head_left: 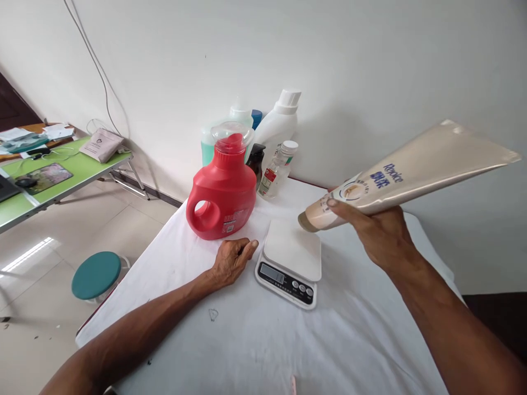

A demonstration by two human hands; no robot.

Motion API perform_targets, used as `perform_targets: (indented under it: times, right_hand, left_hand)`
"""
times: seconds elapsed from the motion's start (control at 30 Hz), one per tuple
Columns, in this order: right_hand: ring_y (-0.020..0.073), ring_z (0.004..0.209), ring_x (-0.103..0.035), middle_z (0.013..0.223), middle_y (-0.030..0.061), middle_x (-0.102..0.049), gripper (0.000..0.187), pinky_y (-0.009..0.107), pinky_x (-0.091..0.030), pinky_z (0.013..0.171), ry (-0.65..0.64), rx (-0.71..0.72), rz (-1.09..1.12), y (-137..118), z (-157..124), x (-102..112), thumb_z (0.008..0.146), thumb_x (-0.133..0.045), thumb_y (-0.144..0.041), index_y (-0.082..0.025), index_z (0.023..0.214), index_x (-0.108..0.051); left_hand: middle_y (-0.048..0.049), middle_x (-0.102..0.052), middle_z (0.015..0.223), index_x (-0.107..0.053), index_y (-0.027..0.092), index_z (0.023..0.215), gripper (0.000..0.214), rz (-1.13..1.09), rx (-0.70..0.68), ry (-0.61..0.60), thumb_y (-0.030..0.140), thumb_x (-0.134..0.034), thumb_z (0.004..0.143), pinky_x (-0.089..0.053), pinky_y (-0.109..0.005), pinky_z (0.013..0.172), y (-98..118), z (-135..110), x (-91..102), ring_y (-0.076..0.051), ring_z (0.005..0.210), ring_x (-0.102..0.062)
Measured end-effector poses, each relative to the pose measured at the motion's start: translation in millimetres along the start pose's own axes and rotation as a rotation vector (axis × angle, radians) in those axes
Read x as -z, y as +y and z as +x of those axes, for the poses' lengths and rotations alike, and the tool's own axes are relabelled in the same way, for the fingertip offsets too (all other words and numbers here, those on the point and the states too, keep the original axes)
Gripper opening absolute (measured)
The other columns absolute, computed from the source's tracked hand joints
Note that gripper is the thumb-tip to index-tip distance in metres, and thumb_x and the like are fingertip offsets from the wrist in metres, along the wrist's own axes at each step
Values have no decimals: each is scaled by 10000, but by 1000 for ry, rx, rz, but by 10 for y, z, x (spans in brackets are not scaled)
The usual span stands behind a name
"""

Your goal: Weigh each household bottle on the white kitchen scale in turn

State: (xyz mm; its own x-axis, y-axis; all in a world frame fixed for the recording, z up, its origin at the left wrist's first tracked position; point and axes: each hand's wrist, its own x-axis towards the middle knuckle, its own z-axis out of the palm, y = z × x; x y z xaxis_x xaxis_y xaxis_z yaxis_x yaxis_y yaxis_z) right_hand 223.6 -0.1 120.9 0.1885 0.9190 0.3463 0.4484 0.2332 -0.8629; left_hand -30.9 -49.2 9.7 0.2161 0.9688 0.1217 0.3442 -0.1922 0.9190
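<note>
Rejoice tube (411, 170) slants at 2 o'clock from the white scale (291, 249), cap end lowest; whether it touches the scale is unclear. The right hand (381, 233), its forearm cut off toward 5 o'clock, wraps the tube near the cap, thumb over the print, other fingers mostly hidden beneath. The left hand (234, 260) lies at 9 o'clock of the scale, curled into a loose fist, contents invisible. Display (272, 273) digits are illegible; the red jug (224, 189) partly covers bottles (207, 154) behind.

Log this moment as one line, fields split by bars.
left hand: curled, on cloth beside scale | right hand: holding tube, cap angled down toward scale | jug: beyond left hand
</note>
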Motion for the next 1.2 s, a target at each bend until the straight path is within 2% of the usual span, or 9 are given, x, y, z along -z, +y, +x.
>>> perform_targets:
  times: [0.1,0.2,0.5,0.73,0.87,0.93,1.03,1.1,1.2]
  right_hand:
    - [360,1160,-671,1145,26,-754,346,533,-527,1038,-72,-68,-13,-97,-313,-46,738,-818,-479,-301,1026,-746]
    - [360,1188,-660,1176,30,-753,358,527,-521,1048,-103,-91,-39,-56,-471,-126,743,-818,-497,-289,1027,-751]
    - [342,1203,-644,1194,88,-737,468,501,-499,1052,-108,-74,-79,46,-570,-321,771,-775,-581,-233,1076,-701]
    - [318,1178,-653,1359,104,-641,782,487,-543,1000,-139,-131,-82,138,-604,-242,707,-845,-584,-247,1338,-528]
    - [311,1293,-583,1463,92,-569,834,473,-526,1047,-149,-101,14,202,-780,-100,684,-879,-543,-281,1381,-502]
    - [296,1260,-600,1378,83,-625,691,453,-537,1015,-1,-128,46,294,-914,2,740,-835,-551,-278,1310,-556]
    - [251,977,-673,1030,64,-699,411,359,-567,756,272,-241,66,524,-1166,170,864,-686,-597,-241,1064,-644]
    - [214,781,-633,871,50,-669,395,315,-499,600,282,-336,43,698,-1341,265,898,-611,-618,-226,929,-654]
    - [194,708,-595,820,39,-670,394,324,-480,623,180,-418,-59,889,-1531,345,887,-606,-613,-224,905,-663]
  left_hand:
    - [20,-462,583,-457,185,627,557,16,-5,-4,584,-358,1003,-321,-273,620,-8,3,9,-111,572,-413]
    - [22,-454,587,-460,183,630,555,25,-16,-6,581,-359,1004,-317,-277,619,-11,9,18,-110,571,-413]
    - [30,-445,568,-464,183,620,556,22,-44,3,574,-369,1004,-310,-271,607,-33,5,13,-104,553,-403]
    - [28,-449,575,-468,181,625,555,37,-34,-2,574,-366,1003,-305,-268,613,-27,12,19,-104,560,-404]
    - [30,-441,578,-455,183,628,554,46,-24,-17,585,-366,999,-304,-269,614,-12,12,32,-104,562,-393]
    - [30,-442,586,-453,183,633,552,43,-29,-18,584,-365,1001,-303,-268,613,-13,12,33,-103,568,-390]
    - [29,-445,598,-455,180,637,550,34,-38,-18,577,-369,1008,-297,-269,609,-21,13,29,-101,574,-391]
    - [31,-432,593,-453,179,634,547,33,-37,-17,569,-378,1010,-290,-270,605,-25,13,26,-100,571,-385]
    - [30,-429,592,-451,178,630,544,35,-38,-17,561,-386,1010,-285,-271,600,-21,12,24,-99,569,-377]
